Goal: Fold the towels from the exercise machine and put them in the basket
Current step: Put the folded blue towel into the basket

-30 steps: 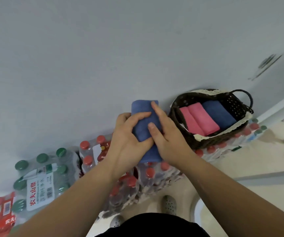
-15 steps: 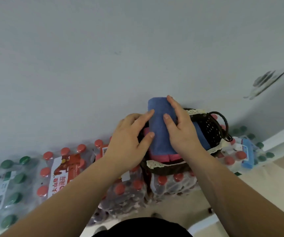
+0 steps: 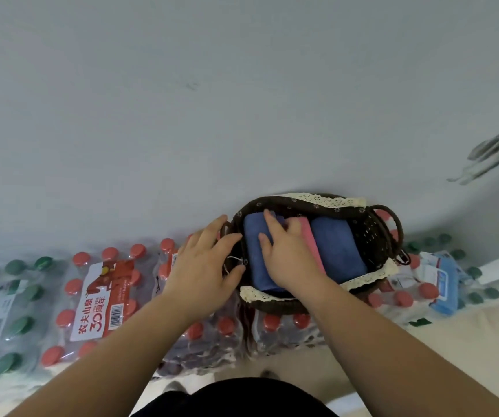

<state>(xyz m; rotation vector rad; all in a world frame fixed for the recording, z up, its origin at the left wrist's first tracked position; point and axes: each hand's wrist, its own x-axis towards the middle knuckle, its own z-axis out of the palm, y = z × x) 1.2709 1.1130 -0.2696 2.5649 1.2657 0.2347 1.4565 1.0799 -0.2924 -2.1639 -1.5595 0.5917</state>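
Folded blue towel now lies in the basket

A moment ago both hands held the blue towel [image 3: 255, 254] in the air in front of the wall; now it rests in the left end of the wicker basket [image 3: 374, 236], beside a pink towel [image 3: 310, 236] and a second blue towel [image 3: 337, 251]. The right hand [image 3: 287, 254] lies flat and open on top of it, pressing it down, while the left hand [image 3: 203, 266], fingers spread and gripping nothing, rests at the basket's left rim. The basket stands on packs of bottled water [image 3: 101, 299]. This towel's placing looks all but done; only letting go remains.
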